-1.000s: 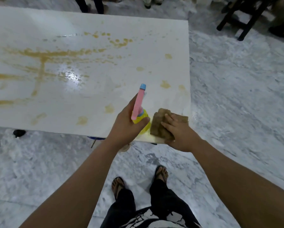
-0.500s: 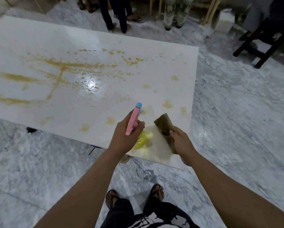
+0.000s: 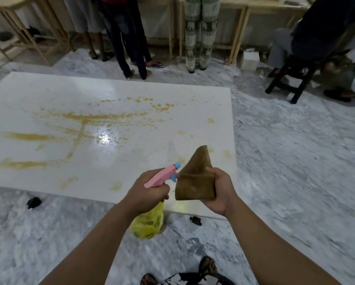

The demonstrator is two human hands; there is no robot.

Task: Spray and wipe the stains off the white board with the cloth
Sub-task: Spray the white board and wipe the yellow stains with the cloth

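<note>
We see both forearms bare, no sleeves, no watch or bands on either wrist. Left hand (image 3: 146,191) and right hand (image 3: 219,192) bare too, no rings that we can make out. At 6 o'clock: dark sandals (image 3: 208,265) with straps on the feet, black trousers (image 3: 219,279), and a black-and-white patterned garment (image 3: 185,279), possibly a shirt hem, mostly cut off by the frame edge.
</note>
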